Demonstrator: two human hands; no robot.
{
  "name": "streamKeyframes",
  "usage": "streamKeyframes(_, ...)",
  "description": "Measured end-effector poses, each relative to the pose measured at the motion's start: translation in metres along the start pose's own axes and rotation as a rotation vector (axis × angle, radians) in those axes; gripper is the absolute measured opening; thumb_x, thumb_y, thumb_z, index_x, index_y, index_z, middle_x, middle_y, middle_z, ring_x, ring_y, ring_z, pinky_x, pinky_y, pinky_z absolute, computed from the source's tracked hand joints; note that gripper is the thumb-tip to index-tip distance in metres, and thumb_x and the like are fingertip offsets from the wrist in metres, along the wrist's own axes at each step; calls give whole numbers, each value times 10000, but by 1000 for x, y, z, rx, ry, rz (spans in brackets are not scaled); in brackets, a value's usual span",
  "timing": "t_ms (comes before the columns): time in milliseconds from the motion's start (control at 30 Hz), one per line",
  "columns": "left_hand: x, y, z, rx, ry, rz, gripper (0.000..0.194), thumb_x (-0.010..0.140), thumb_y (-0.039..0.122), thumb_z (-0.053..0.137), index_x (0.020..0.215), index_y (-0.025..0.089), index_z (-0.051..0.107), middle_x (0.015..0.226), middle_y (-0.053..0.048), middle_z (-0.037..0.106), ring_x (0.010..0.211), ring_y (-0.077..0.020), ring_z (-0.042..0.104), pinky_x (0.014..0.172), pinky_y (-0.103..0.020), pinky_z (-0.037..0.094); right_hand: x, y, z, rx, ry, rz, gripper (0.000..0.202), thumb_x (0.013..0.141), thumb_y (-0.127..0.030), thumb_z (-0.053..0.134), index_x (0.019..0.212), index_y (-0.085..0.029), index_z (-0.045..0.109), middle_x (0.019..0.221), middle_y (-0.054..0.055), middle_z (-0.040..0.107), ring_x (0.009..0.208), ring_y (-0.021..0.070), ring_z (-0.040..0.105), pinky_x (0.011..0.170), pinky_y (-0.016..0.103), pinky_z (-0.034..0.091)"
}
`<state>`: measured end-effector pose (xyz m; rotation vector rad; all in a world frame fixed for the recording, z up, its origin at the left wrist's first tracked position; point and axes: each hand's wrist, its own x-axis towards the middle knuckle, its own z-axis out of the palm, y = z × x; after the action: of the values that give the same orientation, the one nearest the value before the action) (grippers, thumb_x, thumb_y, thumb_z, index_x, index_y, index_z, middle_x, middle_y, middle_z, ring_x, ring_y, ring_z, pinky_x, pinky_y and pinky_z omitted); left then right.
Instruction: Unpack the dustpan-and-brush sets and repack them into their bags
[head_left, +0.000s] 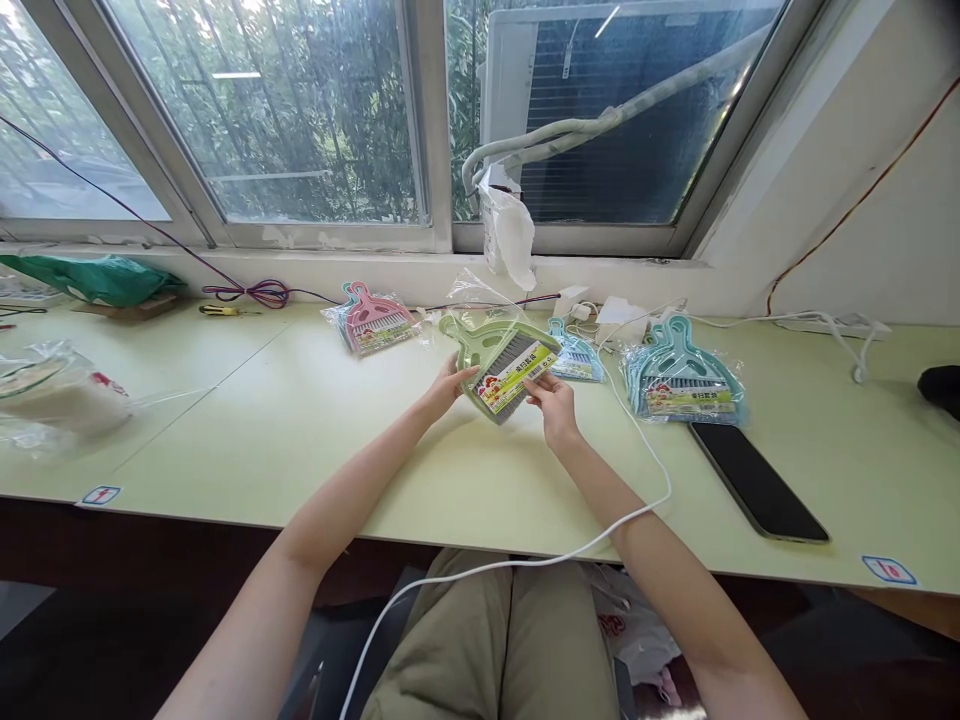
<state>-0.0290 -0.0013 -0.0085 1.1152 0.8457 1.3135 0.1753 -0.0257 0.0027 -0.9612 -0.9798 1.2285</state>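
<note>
Between my hands, above the table, is a green mini dustpan and brush set (491, 345) with a yellow label, tilted, a clear plastic bag at its upper end. My left hand (444, 388) grips its left edge, thumb on the front. My right hand (553, 402) pinches its lower right side by the label. Behind it on the table lies a blue dustpan set (576, 358). To the left are pink dustpan sets (375, 320) in clear wrap, and to the right a pile of blue-green wrapped sets (681, 375).
A black phone (757, 482) lies on the pale green table (300, 430). A white cable (637, 425) runs over the table and my lap. At left are a clear bag (60, 390), a green bag (97, 280) and a yellow-handled tool (219, 310). A tissue pack (506, 225) stands by the window.
</note>
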Motion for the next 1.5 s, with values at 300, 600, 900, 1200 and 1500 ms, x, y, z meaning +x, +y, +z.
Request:
streamKeyframes(300, -10, -4, 21, 15, -114, -96, 632, 635, 377, 851, 1179, 183, 596, 1095, -92, 734, 1040, -277, 691, 946, -451, 522, 1, -3, -6, -20, 51, 59, 362, 518, -390, 791, 822, -211, 707, 1052, 74, 749, 868, 225, 661, 511, 259, 360)
streamKeyframes(600, -15, -4, 31, 26, -117, 53, 785, 595, 342, 895, 1293, 217, 559, 1169, -87, 713, 1116, -297, 652, 1004, -459, 487, 3, -6, -12, -85, 101, 81, 354, 534, -361, 765, 858, -224, 726, 1070, 48, 753, 923, 221, 667, 533, 249, 308)
streamKeyframes(900, -18, -4, 36, 172, -62, 3, 777, 598, 406, 878, 1276, 214, 551, 1138, -96, 710, 1030, -302, 676, 856, -430, 543, 4, 4, -8, 19, 124, 66, 317, 512, -361, 791, 773, -208, 697, 1014, 62, 749, 842, 200, 664, 561, 258, 460)
streamKeyframes(1200, -19, 2, 37, 193, -27, 11, 812, 625, 373, 844, 1328, 242, 459, 1133, -71, 691, 1010, -272, 674, 836, -411, 552, 5, -3, -10, 7, 97, 111, 320, 531, -353, 786, 805, -216, 693, 1013, 39, 746, 871, 186, 672, 630, 252, 468)
streamKeyframes(1500, -21, 5, 36, 237, -3, 28, 859, 546, 299, 827, 1308, 217, 438, 1202, -100, 645, 1101, -321, 623, 788, -387, 561, 4, 3, -6, 55, 128, 101, 296, 502, -327, 791, 758, -211, 697, 946, 41, 758, 806, 181, 650, 616, 259, 458)
